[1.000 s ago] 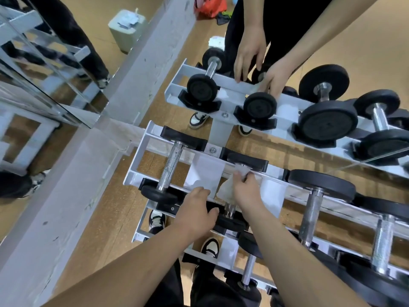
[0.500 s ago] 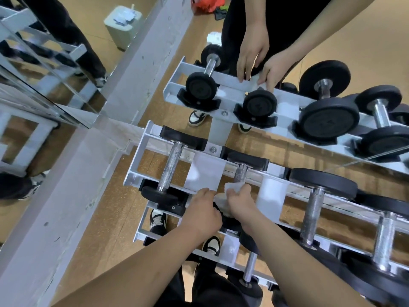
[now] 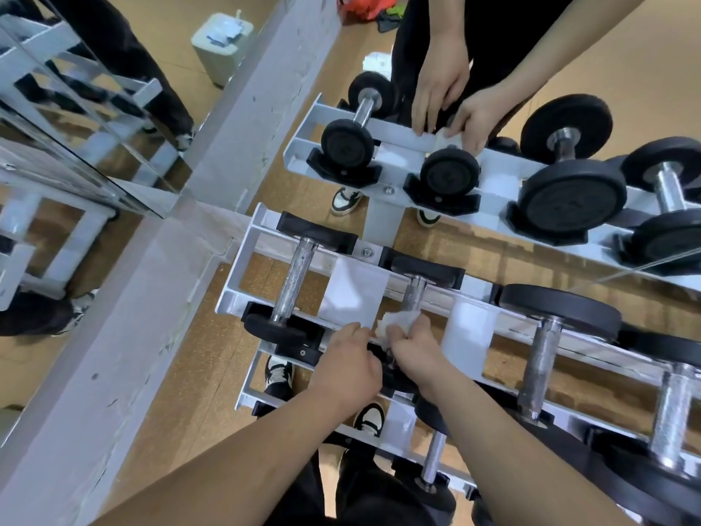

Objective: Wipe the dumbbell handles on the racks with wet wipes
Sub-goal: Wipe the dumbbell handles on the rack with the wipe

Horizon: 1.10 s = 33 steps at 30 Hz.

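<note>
A white rack [image 3: 242, 267] holds several dumbbells with knurled steel handles. My right hand [image 3: 417, 349] grips a crumpled white wet wipe [image 3: 396, 321] wrapped round the near end of the second dumbbell's handle [image 3: 414, 294]. The far part of that handle is bare. My left hand [image 3: 347, 368] sits just to the left, its fingers curled over this dumbbell's black near head, which is mostly hidden between my hands.
A mirror right behind the rack reflects the rack [image 3: 303, 146], its dumbbells and my hands [image 3: 451, 108]. Left of the wiped handle lies another dumbbell [image 3: 294, 282]; larger ones [image 3: 542, 358] lie to the right. A lower tier holds a small dumbbell [image 3: 432, 463]. A grey ledge [image 3: 125, 336] runs along the left.
My right hand slid the wipe down the handle toward me, baring the handle's far part. My left hand stayed at the near head.
</note>
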### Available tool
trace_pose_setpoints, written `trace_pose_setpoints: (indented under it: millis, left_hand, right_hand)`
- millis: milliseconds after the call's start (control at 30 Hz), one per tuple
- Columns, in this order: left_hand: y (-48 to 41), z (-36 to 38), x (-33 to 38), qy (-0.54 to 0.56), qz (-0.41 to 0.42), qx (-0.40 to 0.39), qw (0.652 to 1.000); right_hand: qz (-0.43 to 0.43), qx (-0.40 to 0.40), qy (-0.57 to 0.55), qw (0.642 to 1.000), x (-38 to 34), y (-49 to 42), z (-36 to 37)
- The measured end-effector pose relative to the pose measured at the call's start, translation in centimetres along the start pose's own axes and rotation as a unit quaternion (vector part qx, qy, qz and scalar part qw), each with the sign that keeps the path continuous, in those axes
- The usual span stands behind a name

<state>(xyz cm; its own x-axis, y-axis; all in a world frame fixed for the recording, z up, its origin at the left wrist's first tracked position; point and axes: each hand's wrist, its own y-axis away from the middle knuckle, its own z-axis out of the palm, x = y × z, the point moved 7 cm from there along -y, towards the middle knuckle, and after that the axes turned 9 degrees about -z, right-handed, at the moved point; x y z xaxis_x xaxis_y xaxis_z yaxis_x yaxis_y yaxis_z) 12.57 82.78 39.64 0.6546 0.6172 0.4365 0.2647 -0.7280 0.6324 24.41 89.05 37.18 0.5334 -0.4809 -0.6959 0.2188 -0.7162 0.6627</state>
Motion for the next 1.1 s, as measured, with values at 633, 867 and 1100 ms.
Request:
trace_pose_setpoints:
  millis: [633,867,1100]
  left_hand:
    - [-1.3,-1.7,2.1,0.094,-0.020,0.014,0.995]
    - [0.5,-1.2,1.5,0.071,0.001,0.033,0.997]
    - [-0.2,2.6,4.5,0.053,0.012,0.016,0.998]
  right_hand:
    - [0.009,0.013,-0.030,0.999,-0.9,-1.9,-1.2]
    - [0.012,-0.032,-0.043,0.998,0.9,0.4,-0.4]
    - [0.019,0.014,-0.233,0.972,0.8,0.7,-4.1]
